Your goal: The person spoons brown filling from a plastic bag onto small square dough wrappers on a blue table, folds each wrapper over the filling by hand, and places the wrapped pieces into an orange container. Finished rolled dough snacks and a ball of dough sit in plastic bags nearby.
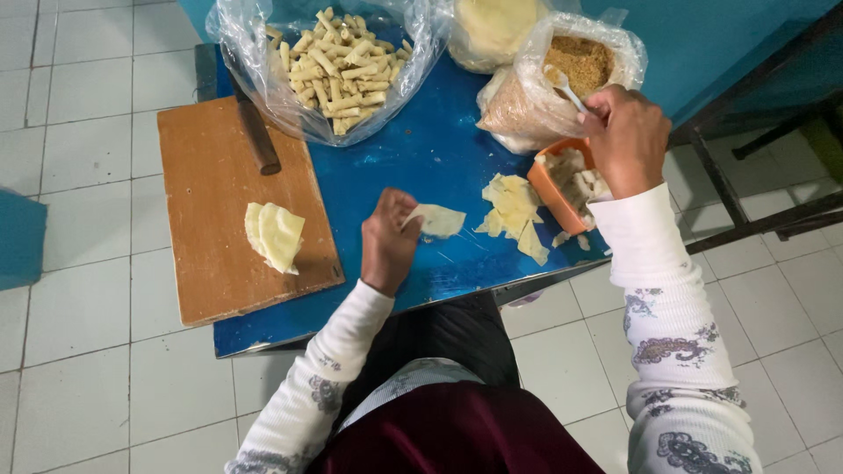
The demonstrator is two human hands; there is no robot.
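A blue surface (pixel 421 158) fills the frame's centre. On its left lies a wooden cutting board (pixel 219 219) carrying a small stack of pale wrappers (pixel 274 235) and a dark-handled knife (pixel 255 132). At upper centre a clear plastic bag (pixel 334 61) holds rolled sticks. At upper right, a bag of brown filling (pixel 562 75) stands above an orange bowl (pixel 553 189). The right hand (pixel 628 140), fingers clenched on a white spoon (pixel 566 88), dips into that filling. At centre, the left hand (pixel 388 241) pinches a wrapper sheet (pixel 435 219) against the surface.

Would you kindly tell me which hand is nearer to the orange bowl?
Right: the right hand hovers just above the orange bowl; the left hand is farther left, holding a wrapper.
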